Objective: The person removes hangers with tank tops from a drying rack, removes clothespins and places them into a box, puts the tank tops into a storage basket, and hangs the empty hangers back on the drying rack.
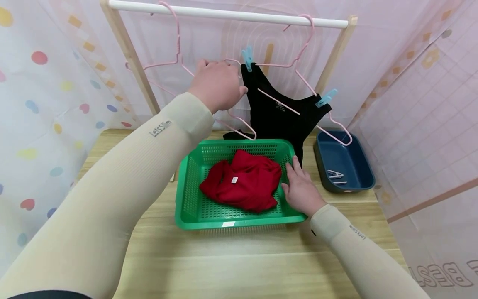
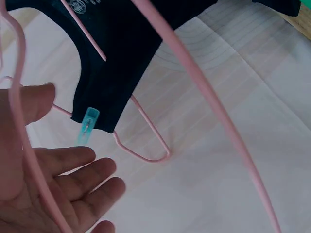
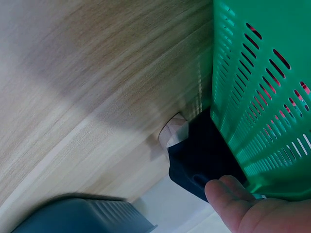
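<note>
A black tank top hangs on a pink hanger, with a light blue clip at one strap and another blue clip at the other. My left hand is raised beside the first strap; in the left wrist view its loosely spread fingers hold nothing, near the clip. Pink hanger wire crosses that view close up. My right hand rests on the right rim of a green basket, fingers fairly straight. Inside lies a folded red garment with a white tag.
A white rail on wooden posts carries the hangers. A second pink hanger hangs at left, partly behind my left hand. A dark blue bin holds clips at the right. The black fabric reaches down beside the basket.
</note>
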Demonstrator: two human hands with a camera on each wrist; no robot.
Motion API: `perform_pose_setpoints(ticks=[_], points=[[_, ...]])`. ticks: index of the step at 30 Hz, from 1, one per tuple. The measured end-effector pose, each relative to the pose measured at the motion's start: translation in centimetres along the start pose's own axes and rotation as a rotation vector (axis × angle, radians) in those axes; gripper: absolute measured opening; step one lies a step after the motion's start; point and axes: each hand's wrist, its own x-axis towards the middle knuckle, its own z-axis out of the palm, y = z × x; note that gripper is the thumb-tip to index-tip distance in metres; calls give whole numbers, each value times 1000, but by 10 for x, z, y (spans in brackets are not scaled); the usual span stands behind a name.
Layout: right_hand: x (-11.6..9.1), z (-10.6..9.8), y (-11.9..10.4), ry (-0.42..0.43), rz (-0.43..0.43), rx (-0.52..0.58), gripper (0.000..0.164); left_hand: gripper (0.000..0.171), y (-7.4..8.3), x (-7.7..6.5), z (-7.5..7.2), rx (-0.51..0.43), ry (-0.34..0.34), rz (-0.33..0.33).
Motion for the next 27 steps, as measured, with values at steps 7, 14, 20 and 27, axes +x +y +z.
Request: perform_pose_setpoints(ticks=[7, 14, 20, 27], points=[[-5, 1, -1, -2, 7, 1, 68, 61, 6, 16, -7, 27, -74, -27], [-7, 4, -3, 6, -2, -12, 68, 66, 8, 27, -11, -16, -171, -70], [-8, 4, -4, 6, -9, -22, 67, 70, 7, 33, -14, -37, -245, -85], [-8, 2, -5, 14, -21, -33, 66, 61, 2, 35, -12, -58, -201, -81]])
